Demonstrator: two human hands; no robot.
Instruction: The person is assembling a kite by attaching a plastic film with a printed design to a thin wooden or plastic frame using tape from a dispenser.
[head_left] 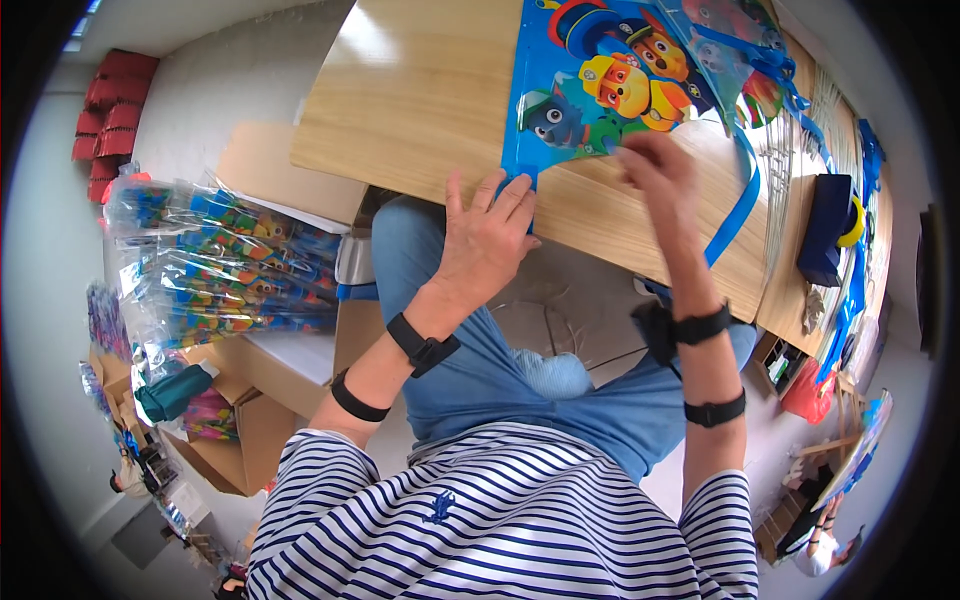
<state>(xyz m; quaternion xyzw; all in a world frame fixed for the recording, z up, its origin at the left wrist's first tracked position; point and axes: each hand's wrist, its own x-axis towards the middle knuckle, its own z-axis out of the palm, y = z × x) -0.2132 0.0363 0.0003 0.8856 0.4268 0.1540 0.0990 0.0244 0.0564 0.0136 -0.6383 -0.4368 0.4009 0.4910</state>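
A blue plastic sheet printed with cartoon dogs (560, 125) lies flat on the wooden table, its near left corner close to the table's front edge. My left hand (480, 235) rests at that corner with its fingers stretched out and spread, the fingertips over the blue edge. Just off the sheet's near side, my right hand (660, 170) is raised with thumb and fingers drawn together. Its fingertips are slightly blurred, so what they pinch, if anything, cannot be made out. A blue ribbon (735, 215) hangs over the table edge, right of my right hand.
On the table (420, 90) at the right stand a dark blue tape dispenser (825, 230) and a bundle of thin pale strands (775, 225). Plastic-wrapped printed packs (240, 265) are stacked at left, above an open cardboard box (265, 440). Red packs (115, 110) lie by the wall.
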